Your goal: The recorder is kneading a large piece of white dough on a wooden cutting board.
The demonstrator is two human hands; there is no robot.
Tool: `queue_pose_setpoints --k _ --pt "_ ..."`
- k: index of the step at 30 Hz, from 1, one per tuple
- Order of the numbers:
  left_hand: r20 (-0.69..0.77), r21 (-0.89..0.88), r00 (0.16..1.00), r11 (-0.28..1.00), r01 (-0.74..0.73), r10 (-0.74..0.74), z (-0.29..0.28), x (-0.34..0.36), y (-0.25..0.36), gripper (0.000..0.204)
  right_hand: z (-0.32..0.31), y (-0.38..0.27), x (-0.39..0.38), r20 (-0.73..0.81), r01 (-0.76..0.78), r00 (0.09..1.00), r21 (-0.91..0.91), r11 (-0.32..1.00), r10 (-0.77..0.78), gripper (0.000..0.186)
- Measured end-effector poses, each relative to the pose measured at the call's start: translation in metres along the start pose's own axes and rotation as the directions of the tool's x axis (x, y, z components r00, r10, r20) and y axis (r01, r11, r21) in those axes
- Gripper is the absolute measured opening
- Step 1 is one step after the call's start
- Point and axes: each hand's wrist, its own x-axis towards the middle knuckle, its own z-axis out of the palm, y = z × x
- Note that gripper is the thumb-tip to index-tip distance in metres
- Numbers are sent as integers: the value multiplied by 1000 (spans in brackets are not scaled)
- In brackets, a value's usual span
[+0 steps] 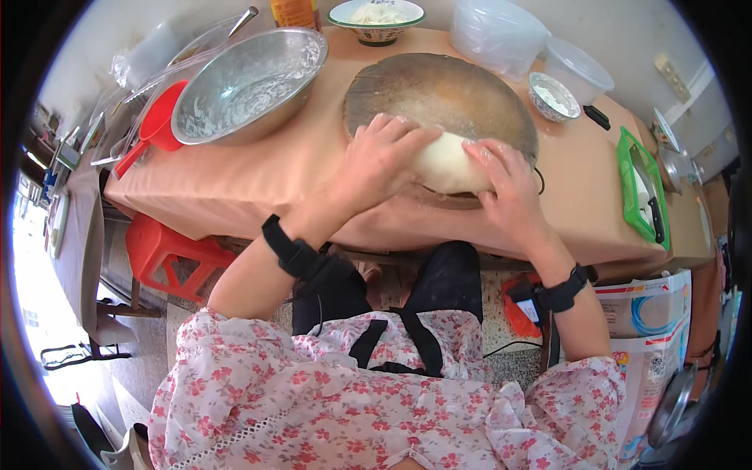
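A smooth white lump of dough (448, 164) lies near the front edge of a round wooden chopping board (435, 86). My left hand (389, 153) grips its left end, fingers curled over the top. On the other end, my right hand (505, 174) has its fingers bent round the dough and the thumb low on its near side. Both palms are hidden from view. A thin film of flour seems to coat my fingers and the board's middle.
Left of the board stands a floury steel basin (254, 90) beside a red ladle-like scoop (163, 117). Behind are a bowl of white shreds (377, 17) and plastic tubs (499, 35). To the right sit a small bowl of white powder (553, 97) and a green basket (644, 188) holding a knife.
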Motion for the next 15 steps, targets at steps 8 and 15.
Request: queue_pose_setpoints --k 8,15 --pt "-126 226 992 974 8 21 28 85 -36 58 -7 70 67 -39 -105 994 -116 988 101 67" --pt "142 170 946 948 268 -293 32 106 -45 54 -7 107 86 249 -276 936 70 959 251 51"
